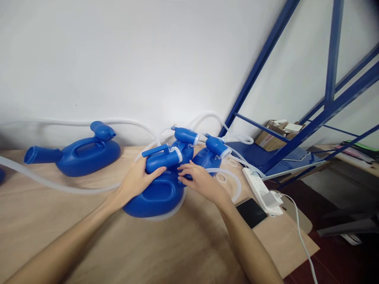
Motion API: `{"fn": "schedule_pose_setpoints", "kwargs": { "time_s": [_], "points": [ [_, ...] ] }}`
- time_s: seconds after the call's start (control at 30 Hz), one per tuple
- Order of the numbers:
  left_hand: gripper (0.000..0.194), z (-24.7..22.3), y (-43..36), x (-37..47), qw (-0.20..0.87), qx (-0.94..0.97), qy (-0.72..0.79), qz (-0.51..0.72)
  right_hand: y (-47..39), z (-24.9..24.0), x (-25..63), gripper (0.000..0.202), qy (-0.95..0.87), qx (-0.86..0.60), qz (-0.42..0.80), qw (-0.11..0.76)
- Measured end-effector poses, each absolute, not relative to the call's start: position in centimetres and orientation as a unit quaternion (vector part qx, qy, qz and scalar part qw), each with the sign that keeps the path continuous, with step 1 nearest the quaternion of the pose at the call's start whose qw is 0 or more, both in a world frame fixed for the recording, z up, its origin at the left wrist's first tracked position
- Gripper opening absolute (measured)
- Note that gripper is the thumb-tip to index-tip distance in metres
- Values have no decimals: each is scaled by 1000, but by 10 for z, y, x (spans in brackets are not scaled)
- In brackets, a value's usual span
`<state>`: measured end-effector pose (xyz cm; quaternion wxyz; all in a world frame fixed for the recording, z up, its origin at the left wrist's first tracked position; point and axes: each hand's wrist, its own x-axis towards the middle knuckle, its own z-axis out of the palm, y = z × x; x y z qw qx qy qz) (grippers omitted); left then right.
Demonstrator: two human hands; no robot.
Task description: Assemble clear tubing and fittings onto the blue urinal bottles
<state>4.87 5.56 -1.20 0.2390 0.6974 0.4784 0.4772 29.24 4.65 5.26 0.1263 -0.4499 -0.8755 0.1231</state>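
Note:
A blue plastic urinal bottle (166, 203) with a moulded handle lies on the brown-covered table in front of me. Above it is a blue cylindrical cup (162, 161) with a white rim and a bar on top. My left hand (137, 177) is wrapped around this cup from the left, thumb along its lower side. My right hand (201, 181) has its bent fingers closed around a small dark blue part at the bottle's right end; the exact grip is partly hidden. Just behind are two similar urinal bottles (204, 157), each with a white-rimmed cup.
Another blue urinal bottle (89, 157) lies to the left. Clear hoses (74, 189) trail over the table. On the right are white rings (221, 177), a black phone-like slab (251, 213) and a power strip (262, 191). A blue metal frame (260, 63) rises beyond.

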Motion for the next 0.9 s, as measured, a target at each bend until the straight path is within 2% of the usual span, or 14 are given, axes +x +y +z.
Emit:
{"fn": "schedule_pose_setpoints", "kwargs": {
  "time_s": [0.2,0.4,0.67,0.77,0.9],
  "points": [
    [74,-11,56,48,242,692,489,473,39,53,291,18,-856,-498,72,118],
    [76,-10,56,49,237,684,503,473,41,53,282,8,-841,-524,63,117],
    [79,-12,58,50,255,680,499,473,42,56,276,6,-846,-526,30,80],
    [75,-13,57,48,239,694,482,479,43,57,278,9,-855,-512,41,77],
    [67,-10,56,47,213,721,442,490,45,71,291,24,-857,-493,91,124]
  ]
}}
